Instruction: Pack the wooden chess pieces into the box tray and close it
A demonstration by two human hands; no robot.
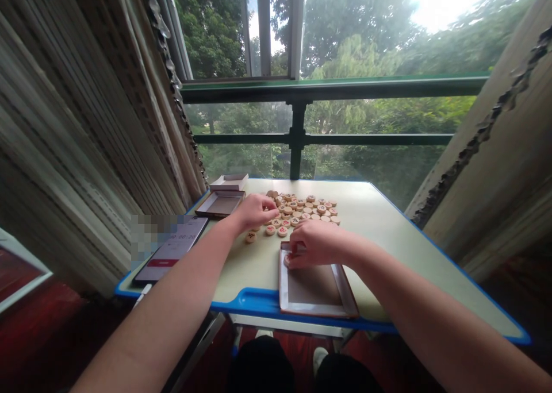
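Observation:
Round wooden Chinese chess pieces [310,209] with red or black characters lie in a loose heap on the table. My right hand [319,241] pinches one Chinese chess piece [287,260] at the far left corner inside a shallow open box [313,286]. The rest of that box's floor shows bare cardboard, partly covered by the hand. At the left edge of the heap is my left hand [256,211], its fingers curled together among the pieces. Whatever lies between those fingertips is mostly hidden. A stray chess piece [250,237] rests just below the left wrist.
Another open cardboard box [219,203] and a white box part [229,181] sit at the back left. A phone [175,249] showing a timer lies on the left, with a white cable [144,294] plugged in. The table [414,272] has a blue rim; curtains and a window surround it.

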